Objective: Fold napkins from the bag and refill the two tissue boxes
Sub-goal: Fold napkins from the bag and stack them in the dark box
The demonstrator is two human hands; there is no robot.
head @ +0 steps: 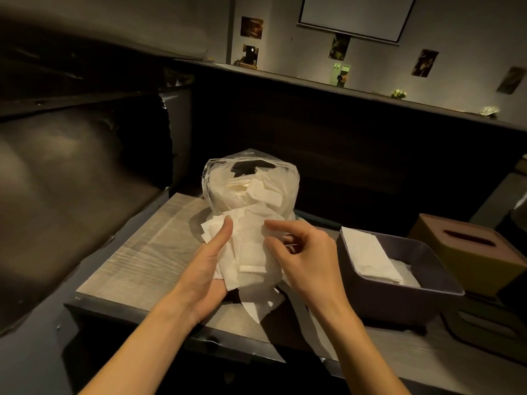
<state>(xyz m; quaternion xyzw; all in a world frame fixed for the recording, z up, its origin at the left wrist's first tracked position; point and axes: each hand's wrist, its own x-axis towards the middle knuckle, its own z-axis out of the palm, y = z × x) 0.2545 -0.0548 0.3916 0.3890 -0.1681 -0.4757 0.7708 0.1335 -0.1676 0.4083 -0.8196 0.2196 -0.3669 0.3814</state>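
A clear plastic bag [251,183] stuffed with white napkins stands on the wooden table [137,252]. In front of it I hold a stack of white napkins [248,252]. My left hand [211,269] supports the stack from below and the left, thumb lying on top. My right hand [302,252] pinches the top napkin's right edge with curled fingers. To the right sits an open dark purple tissue box [405,295] with white napkins [370,252] inside. Beyond it is a yellow tissue box with a brown slotted lid [467,243].
A dark padded bench seat [65,189] runs along the left. A dark partition wall [342,132] rises behind the table. A dark lid or tray [484,323] lies at the right near the table's front edge.
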